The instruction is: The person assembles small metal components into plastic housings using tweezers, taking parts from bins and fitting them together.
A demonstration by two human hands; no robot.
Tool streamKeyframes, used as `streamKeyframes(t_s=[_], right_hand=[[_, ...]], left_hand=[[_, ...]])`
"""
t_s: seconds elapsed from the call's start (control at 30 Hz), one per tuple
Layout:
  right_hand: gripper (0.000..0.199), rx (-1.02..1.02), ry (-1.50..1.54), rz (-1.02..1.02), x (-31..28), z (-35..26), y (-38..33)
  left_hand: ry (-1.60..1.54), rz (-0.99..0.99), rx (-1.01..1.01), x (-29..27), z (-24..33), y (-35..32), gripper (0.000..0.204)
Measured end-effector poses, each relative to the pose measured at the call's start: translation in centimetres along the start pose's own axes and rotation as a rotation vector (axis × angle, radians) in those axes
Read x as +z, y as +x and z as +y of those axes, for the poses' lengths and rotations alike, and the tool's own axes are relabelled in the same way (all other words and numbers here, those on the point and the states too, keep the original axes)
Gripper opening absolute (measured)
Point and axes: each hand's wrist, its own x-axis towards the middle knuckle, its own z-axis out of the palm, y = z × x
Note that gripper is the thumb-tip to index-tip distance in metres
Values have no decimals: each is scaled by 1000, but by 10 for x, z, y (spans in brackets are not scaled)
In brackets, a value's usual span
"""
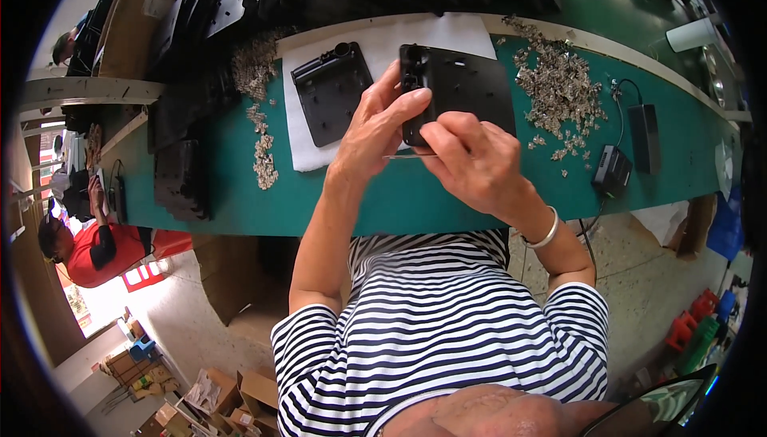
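A flat black plastic part (467, 85) with a raised end is held above the green table (240, 197). My left hand (375, 129) grips its near left edge, thumb along the raised end. Close to the part's lower edge, my right hand (471, 157) is closed around a thin metal blade (403, 156), whose tip sticks out to the left under my left hand. A second, similar black part (331, 89) lies on a white sheet (383, 41) just left of my hands.
Heaps of small grey shavings (559, 93) lie right of the part, with more shavings (260, 117) to the left. Stacks of black parts (180, 173) fill the left and far side. Two black boxes with cables (627, 157) sit at the right. A person in red (92, 249) works at the left.
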Motion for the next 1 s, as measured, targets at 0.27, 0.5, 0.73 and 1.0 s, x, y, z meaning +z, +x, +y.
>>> streamKeyframes(t_s=[0.27, 0.5, 0.73, 1.0], right_hand=[[16, 216, 109, -10, 4, 14, -15], [5, 447, 93, 40, -5, 59, -17], [20, 919, 576, 2, -7, 76, -11], [33, 526, 367, 122, 7, 89, 20]], left_hand=[[351, 73, 40, -24, -24, 21, 41], [718, 52, 74, -40, -24, 40, 36], [1140, 34, 295, -36, -21, 48, 39], [1392, 18, 546, -44, -36, 66, 38]])
